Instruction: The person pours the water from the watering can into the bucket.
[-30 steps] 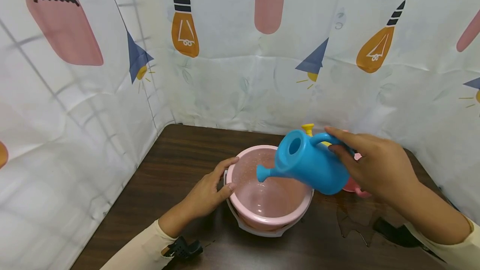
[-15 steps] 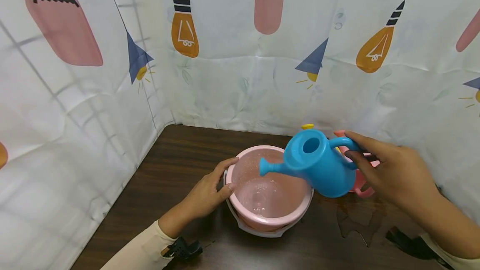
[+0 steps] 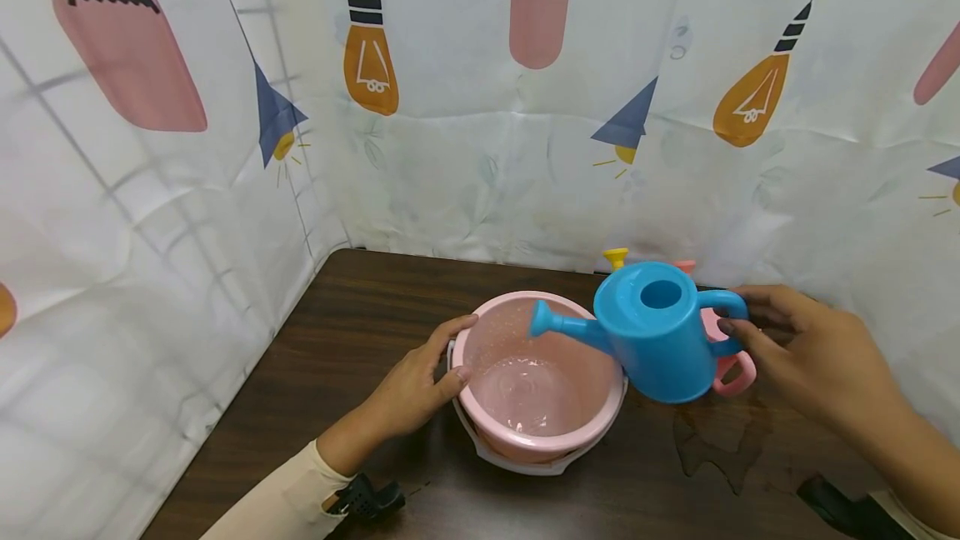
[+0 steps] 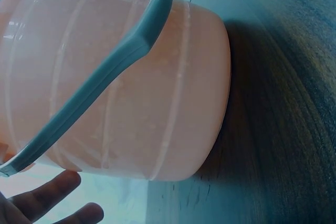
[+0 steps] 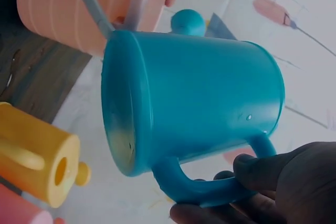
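A pink bucket [image 3: 525, 440] with a pale handle [image 4: 100, 85] stands upright on the dark wooden table, some rippled water [image 3: 525, 390] in its bottom. On its left rim my left hand [image 3: 408, 386] grips with thumb and index finger; two other fingers [image 4: 47, 195] extend beside the bucket's wall in the left wrist view. My right hand [image 3: 825, 357] holds a blue watering can [image 3: 663, 348] by its handle [image 5: 205, 190], fingers curled round it. The can is up off the table, nearly upright, its spout [image 3: 562, 323] above the bucket's inside. No stream leaves the spout.
Behind the blue can stand a yellow watering can [image 5: 39, 153] and a pink watering can [image 5: 18, 208], mostly hidden in the head view. Spilled water [image 3: 720, 440] lies on the table [image 3: 390, 298] right of the bucket. A patterned white curtain [image 3: 465, 182] borders the table.
My right hand has moved right and turned the blue watering can from a steep pouring tilt to nearly upright, its spout rising. My left hand and the bucket have stayed put.
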A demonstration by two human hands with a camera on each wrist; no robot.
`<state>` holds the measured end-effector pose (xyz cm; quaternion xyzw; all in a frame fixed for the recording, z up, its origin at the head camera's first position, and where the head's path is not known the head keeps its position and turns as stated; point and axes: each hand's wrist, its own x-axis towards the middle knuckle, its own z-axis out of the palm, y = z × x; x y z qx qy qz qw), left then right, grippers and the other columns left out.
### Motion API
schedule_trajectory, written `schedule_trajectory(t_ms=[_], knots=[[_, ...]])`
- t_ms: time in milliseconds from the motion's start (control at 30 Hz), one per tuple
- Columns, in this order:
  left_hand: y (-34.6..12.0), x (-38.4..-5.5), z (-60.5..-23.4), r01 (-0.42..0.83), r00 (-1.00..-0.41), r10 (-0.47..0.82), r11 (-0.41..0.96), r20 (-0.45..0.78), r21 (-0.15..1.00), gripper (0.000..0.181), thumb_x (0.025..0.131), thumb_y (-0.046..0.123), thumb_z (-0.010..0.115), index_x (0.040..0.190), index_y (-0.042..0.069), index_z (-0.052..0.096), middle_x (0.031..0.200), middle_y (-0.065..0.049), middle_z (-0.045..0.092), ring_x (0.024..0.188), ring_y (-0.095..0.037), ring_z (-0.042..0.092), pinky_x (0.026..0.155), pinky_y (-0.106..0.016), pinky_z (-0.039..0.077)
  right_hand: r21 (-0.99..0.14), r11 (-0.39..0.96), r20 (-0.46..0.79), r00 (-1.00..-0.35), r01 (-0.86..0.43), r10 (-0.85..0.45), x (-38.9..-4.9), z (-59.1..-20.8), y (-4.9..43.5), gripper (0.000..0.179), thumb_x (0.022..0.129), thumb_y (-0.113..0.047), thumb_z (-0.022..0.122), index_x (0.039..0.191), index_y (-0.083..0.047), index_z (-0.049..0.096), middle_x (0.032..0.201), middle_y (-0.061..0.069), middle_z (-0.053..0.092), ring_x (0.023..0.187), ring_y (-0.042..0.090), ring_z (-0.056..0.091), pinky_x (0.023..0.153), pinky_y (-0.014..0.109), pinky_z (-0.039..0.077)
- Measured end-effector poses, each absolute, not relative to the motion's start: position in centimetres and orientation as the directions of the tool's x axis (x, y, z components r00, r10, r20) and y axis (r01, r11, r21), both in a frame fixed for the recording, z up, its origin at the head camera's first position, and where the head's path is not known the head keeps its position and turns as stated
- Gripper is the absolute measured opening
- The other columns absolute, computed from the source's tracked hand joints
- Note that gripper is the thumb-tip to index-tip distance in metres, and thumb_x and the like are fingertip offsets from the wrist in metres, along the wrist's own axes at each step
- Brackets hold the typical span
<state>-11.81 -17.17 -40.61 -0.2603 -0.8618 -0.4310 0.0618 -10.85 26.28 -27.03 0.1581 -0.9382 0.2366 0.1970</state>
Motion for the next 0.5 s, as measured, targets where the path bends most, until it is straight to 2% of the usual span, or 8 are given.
schedule_trajectory(t_ms=[167, 333, 367, 433, 500], knots=[[-17.2, -11.8, -40.7, 0.506, -0.854, 0.399, 0.491, 0.333, 0.709, 0.063, 0.101, 0.046, 0.053, 0.158, 0.034, 0.031, 0.140, -0.008, 0.059, 0.117, -0.021, 0.060, 0.090, -0.051, 0.050, -0.406, 0.850, 0.394, -0.903, -0.336, -0.169, -10.8, -27.7, 27.0, 0.034, 0.092, -0.017, 0.079, 0.120, -0.003, 0.067, 0.109, 0.025, 0.072, 0.095, 0.046, 0.070, 0.059, 0.019, 0.049], [-17.2, -11.8, -40.6, 0.507, -0.853, 0.400, 0.486, 0.335, 0.712, 0.064, 0.100, 0.046, 0.054, 0.158, 0.033, 0.031, 0.142, -0.009, 0.057, 0.118, -0.022, 0.060, 0.090, -0.052, 0.049, -0.413, 0.856, 0.368, -0.917, -0.312, -0.157, -10.7, -28.3, 27.4, 0.033, 0.093, -0.017, 0.077, 0.119, -0.001, 0.065, 0.111, 0.028, 0.070, 0.096, 0.048, 0.070, 0.057, 0.025, 0.051], [-17.2, -11.8, -40.5, 0.505, -0.854, 0.399, 0.486, 0.333, 0.714, 0.064, 0.100, 0.046, 0.054, 0.158, 0.034, 0.031, 0.143, -0.010, 0.057, 0.118, -0.023, 0.060, 0.090, -0.052, 0.049, -0.420, 0.852, 0.368, -0.917, -0.312, -0.155, -10.7, -28.5, 27.6, 0.031, 0.093, -0.017, 0.077, 0.118, -0.002, 0.065, 0.112, 0.028, 0.070, 0.095, 0.041, 0.072, 0.058, 0.024, 0.051], [-17.2, -11.8, -40.5, 0.502, -0.856, 0.396, 0.487, 0.331, 0.714, 0.064, 0.100, 0.046, 0.054, 0.158, 0.034, 0.031, 0.144, -0.010, 0.056, 0.118, -0.023, 0.060, 0.091, -0.053, 0.049, -0.445, 0.838, 0.370, -0.917, -0.317, -0.150, -10.6, -28.8, 27.9, 0.028, 0.094, -0.015, 0.077, 0.116, -0.003, 0.065, 0.111, 0.025, 0.071, 0.092, 0.020, 0.075, 0.061, 0.020, 0.050], [-17.2, -11.8, -40.5, 0.501, -0.857, 0.396, 0.488, 0.331, 0.715, 0.064, 0.100, 0.045, 0.054, 0.158, 0.034, 0.031, 0.144, -0.010, 0.056, 0.118, -0.023, 0.060, 0.091, -0.053, 0.049, -0.481, 0.815, 0.379, -0.915, -0.324, -0.140, -10.6, -29.2, 28.3, 0.025, 0.094, -0.013, 0.076, 0.114, -0.003, 0.066, 0.108, 0.023, 0.072, 0.089, -0.002, 0.069, 0.064, 0.014, 0.048]])
